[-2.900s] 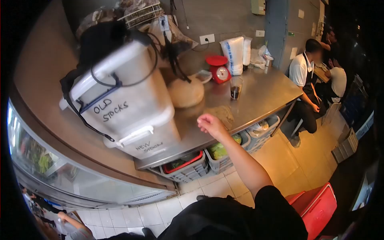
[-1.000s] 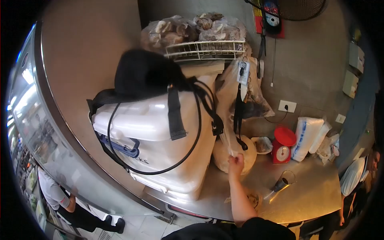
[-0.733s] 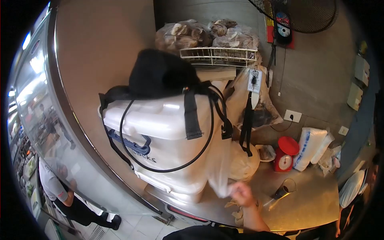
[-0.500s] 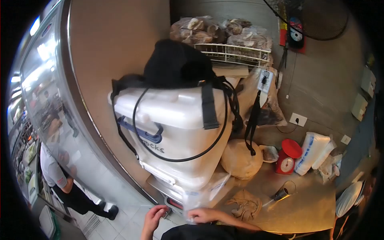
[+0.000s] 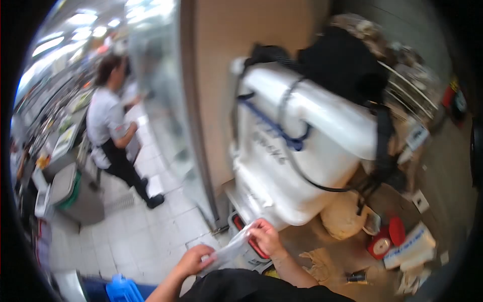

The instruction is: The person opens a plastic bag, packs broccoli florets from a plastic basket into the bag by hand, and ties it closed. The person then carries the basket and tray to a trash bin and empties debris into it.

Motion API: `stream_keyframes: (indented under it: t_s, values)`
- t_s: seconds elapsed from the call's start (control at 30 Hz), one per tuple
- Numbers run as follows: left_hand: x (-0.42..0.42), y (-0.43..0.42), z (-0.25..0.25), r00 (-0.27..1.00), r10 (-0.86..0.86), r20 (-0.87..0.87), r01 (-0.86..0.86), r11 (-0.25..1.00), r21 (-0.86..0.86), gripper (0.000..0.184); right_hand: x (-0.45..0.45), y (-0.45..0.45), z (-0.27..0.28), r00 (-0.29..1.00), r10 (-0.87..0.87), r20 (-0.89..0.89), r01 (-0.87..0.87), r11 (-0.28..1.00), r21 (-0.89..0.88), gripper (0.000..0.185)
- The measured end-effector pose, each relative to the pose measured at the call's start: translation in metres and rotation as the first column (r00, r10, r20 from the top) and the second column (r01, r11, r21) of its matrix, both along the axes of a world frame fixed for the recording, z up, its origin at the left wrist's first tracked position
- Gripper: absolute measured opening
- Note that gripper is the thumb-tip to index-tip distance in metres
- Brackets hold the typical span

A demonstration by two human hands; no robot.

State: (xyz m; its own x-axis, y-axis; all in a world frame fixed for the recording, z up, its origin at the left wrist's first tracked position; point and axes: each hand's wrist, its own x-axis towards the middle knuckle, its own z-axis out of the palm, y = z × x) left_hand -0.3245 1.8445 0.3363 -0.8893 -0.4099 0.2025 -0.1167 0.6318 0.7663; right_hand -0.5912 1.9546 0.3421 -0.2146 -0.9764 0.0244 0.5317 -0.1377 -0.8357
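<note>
A clear plastic bag [image 5: 229, 252] is stretched between my two hands, low in the head view. My left hand [image 5: 196, 260] is closed on its lower left end. My right hand [image 5: 266, 236] pinches the other end, a little higher. Right behind that hand stands a grey container with a red part [image 5: 257, 247]. Above it looms a large white cooler box [image 5: 312, 131] with a blue handle [image 5: 282, 128] and dark lettering. Motion blurs the picture, so the bag's mouth cannot be made out.
Left, a person [image 5: 113, 126] in a white top stands on the tiled floor near a lidded bin [image 5: 75, 194]. A glass door [image 5: 168, 100] stands between. Right, a metal table [image 5: 297, 239] holds a cloth [image 5: 318, 261], a red scale [image 5: 385, 241] and a white package [image 5: 412, 246].
My view has swung left, so the cooler box and table sit further right. My hands, earlier near the container, now hold the plastic bag stretched between them. More of the person shows.
</note>
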Motion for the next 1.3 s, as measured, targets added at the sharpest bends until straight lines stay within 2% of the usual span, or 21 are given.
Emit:
stream_keyframes:
  t_s: [0.1,0.2,0.27,0.3,0.37,0.4,0.5,0.53,0.57,0.6,0.67,0.73,0.8,0.87,0.93,0.97,1.0,1.07,1.13,1.27,1.3]
  values:
    - [0.052,-0.005,0.008,0.911,0.387,0.143,-0.406,0.902,0.147,0.026,0.023,-0.028,-0.010,0.988,-0.151,-0.036,0.153,0.986,0.070,0.012]
    - [0.096,-0.004,0.016,0.792,0.581,0.185,-0.607,0.782,0.141,0.027,0.057,-0.049,-0.003,0.916,-0.246,-0.317,0.279,0.958,0.062,0.015]
    - [0.124,-0.008,0.010,0.747,0.607,0.272,-0.665,0.668,0.334,0.031,0.078,-0.063,-0.006,0.866,-0.217,-0.451,0.221,0.974,-0.043,0.027]
    - [0.137,-0.013,0.000,0.750,0.614,0.247,-0.662,0.697,0.277,0.032,0.098,-0.071,0.009,0.874,-0.180,-0.452,0.181,0.983,-0.042,0.027]
    - [0.159,-0.018,0.006,0.775,0.579,0.254,-0.632,0.715,0.300,0.031,0.141,-0.087,0.045,0.404,-0.170,-0.899,-0.217,0.937,-0.275,0.039]
    - [0.163,-0.024,0.018,0.821,0.508,0.261,-0.570,0.755,0.324,0.029,0.163,-0.098,0.051,0.418,-0.074,-0.905,-0.323,0.919,-0.225,0.046]
    - [0.206,-0.047,0.021,0.804,0.559,0.205,-0.594,0.733,0.331,0.030,0.249,-0.132,0.041,0.286,-0.090,-0.954,-0.447,0.868,-0.216,0.042]
    - [0.223,-0.057,0.019,0.793,0.596,0.130,-0.606,0.744,0.281,0.030,0.269,-0.145,0.034,0.267,0.242,-0.933,-0.485,0.870,0.087,0.038]
    - [0.248,-0.068,0.021,0.799,0.567,0.203,-0.600,0.726,0.337,0.036,0.286,-0.160,0.025,0.232,0.547,-0.805,-0.512,0.772,0.377,0.035]
    - [0.268,-0.073,0.022,0.792,0.577,0.200,-0.608,0.718,0.338,0.036,0.301,-0.176,0.014,0.222,0.549,-0.806,-0.520,0.766,0.378,0.035]
    - [0.306,-0.077,0.020,0.816,0.576,0.049,-0.574,0.799,0.178,0.044,0.325,-0.205,-0.011,0.346,0.390,-0.854,-0.428,0.875,0.226,0.025]
    - [0.342,-0.091,-0.005,0.827,0.559,0.057,-0.562,0.823,0.086,0.054,0.343,-0.239,-0.017,0.414,0.438,-0.798,-0.433,0.866,0.251,0.023]
    - [0.372,-0.109,-0.031,0.710,0.597,0.373,-0.647,0.762,0.011,0.048,0.353,-0.270,-0.017,0.529,0.310,-0.790,-0.340,0.931,0.137,0.023]
    - [0.398,-0.128,-0.036,0.663,0.666,0.341,-0.729,0.679,0.089,0.039,0.355,-0.293,-0.018,0.564,0.306,-0.767,-0.292,0.943,0.161,0.023]
    - [0.420,-0.148,-0.035,0.631,0.748,0.207,-0.751,0.522,0.404,0.030,0.360,-0.314,-0.018,0.605,0.294,-0.740,-0.235,0.954,0.187,0.023]
    - [0.428,-0.160,-0.035,0.632,0.745,0.215,-0.752,0.521,0.405,0.030,0.362,-0.324,-0.019,0.672,0.348,-0.654,-0.238,0.937,0.255,0.022]
    - [0.433,-0.175,-0.033,0.676,0.711,0.194,-0.694,0.526,0.491,0.029,0.363,-0.333,-0.020,0.730,0.394,-0.558,-0.247,0.914,0.323,0.021]
    - [0.440,-0.209,-0.025,0.714,0.679,0.171,-0.631,0.519,0.576,0.028,0.365,-0.362,-0.034,0.753,0.364,-0.548,-0.214,0.923,0.319,0.021]
    - [0.446,-0.246,-0.014,0.737,0.643,0.208,-0.547,0.387,0.742,0.029,0.362,-0.398,-0.041,0.844,0.236,-0.482,-0.107,0.954,0.278,0.018]
    - [0.470,-0.332,-0.042,0.730,0.659,0.183,-0.526,0.370,0.766,0.022,0.355,-0.489,-0.056,0.901,0.118,-0.418,-0.045,0.982,0.181,0.021]
    - [0.477,-0.352,-0.051,0.661,0.750,-0.038,-0.282,0.295,0.913,0.025,0.352,-0.515,-0.065,0.902,0.122,-0.415,-0.054,0.984,0.171,0.020]
